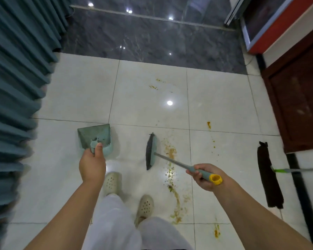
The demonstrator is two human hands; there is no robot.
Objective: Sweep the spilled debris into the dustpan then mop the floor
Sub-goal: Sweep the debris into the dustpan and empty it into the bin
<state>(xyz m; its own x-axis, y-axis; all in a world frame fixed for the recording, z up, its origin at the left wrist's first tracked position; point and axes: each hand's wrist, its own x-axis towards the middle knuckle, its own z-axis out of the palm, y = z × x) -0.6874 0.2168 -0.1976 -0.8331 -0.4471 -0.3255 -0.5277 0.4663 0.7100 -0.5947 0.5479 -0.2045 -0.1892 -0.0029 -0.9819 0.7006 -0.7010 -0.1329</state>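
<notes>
The spilled debris [172, 175] is a long messy trail of yellow-brown bits and smears on the white floor tiles [76, 91]. Just left of it is the broom head [150, 151], green with dark bristles. The right hand [205, 175] is wrapped around the broom handle [192, 167]. Farther left of the trail, the left hand [92, 164] grips the green dustpan [96, 137]. Right of the trail lies a dark mop head [268, 175].

Pale green dustpan [96, 137] hangs tilted above the white tiles, gripped at its handle; the short broom [150, 151] beside it is held by its grey, yellow-tipped handle. Yellow-brown debris [172, 179] streaks the floor right of the broom; a dark flat mop [268, 175] lies further right.
</notes>
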